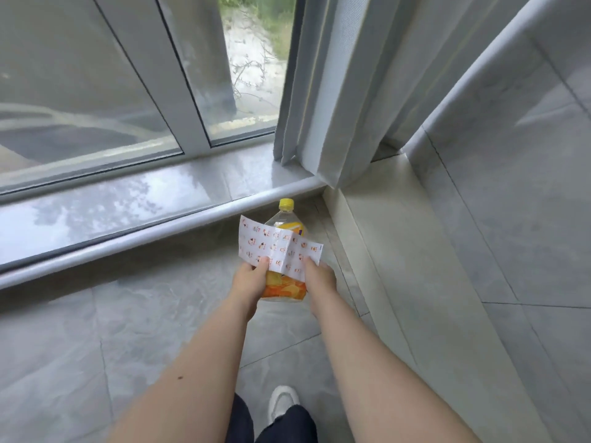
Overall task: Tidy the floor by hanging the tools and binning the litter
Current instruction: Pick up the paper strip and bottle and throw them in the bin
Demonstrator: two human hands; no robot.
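A clear plastic bottle (pixel 285 219) with a yellow cap and an orange-yellow label is held out in front of me above the floor, cap pointing away. A crumpled white paper wrapper (pixel 275 247) with small orange prints lies across the bottle's upper side. My left hand (pixel 248 284) grips the bottle's left side, its thumb pressing on the wrapper. My right hand (pixel 319 279) holds the right side, its thumb pinching the wrapper's edge. The bottle's lower half is partly hidden by the paper and my fingers.
A low grey stone window sill (pixel 128 212) runs across ahead, under large glass panes. Grey curtains (pixel 335 91) hang at the right of the window. A tiled wall (pixel 495 219) rises on the right. My white shoe (pixel 281 402) stands on the grey tiled floor (pixel 96 346).
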